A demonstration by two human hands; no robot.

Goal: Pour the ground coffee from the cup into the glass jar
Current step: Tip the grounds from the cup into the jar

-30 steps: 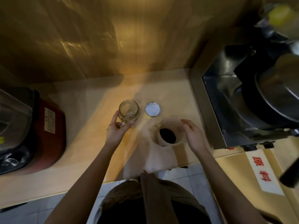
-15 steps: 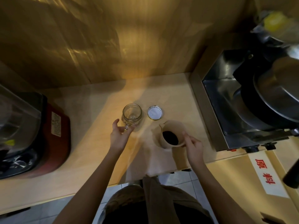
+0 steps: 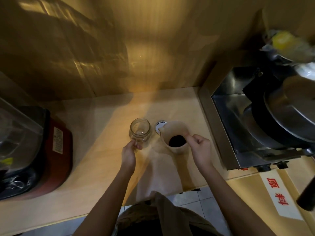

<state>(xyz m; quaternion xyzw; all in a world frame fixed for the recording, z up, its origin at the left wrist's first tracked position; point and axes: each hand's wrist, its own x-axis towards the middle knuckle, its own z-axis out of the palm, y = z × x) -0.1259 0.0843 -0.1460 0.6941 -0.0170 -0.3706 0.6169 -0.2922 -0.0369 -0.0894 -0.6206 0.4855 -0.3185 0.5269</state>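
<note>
The cup (image 3: 175, 137) has come up off the counter (image 3: 95, 160) since a moment ago and now sits higher and closer to the jar (image 3: 140, 131), covering part of the round lid (image 3: 159, 125) behind it. The left hand (image 3: 129, 154) has slid in closer to the jar too. The jar stands upright and empty on the counter, with its mouth open, just left of the cup. The coffee (image 3: 177, 141) is a dark pile at the bottom of the cup. The jar's mouth looks smaller than the cup's, so I think the coffee could miss and spill on the counter if the cup tips too fast or its little spout is not right over the jar. The jar could also slide or tip over if the cup bumps it, because the left hand only has a light hold. That hand is partly curled, with its fingertips on the near side of the jar, low down. The right hand (image 3: 200, 148) is curled shut around the right side of the cup, pinching the rim, and holds it up.
</note>
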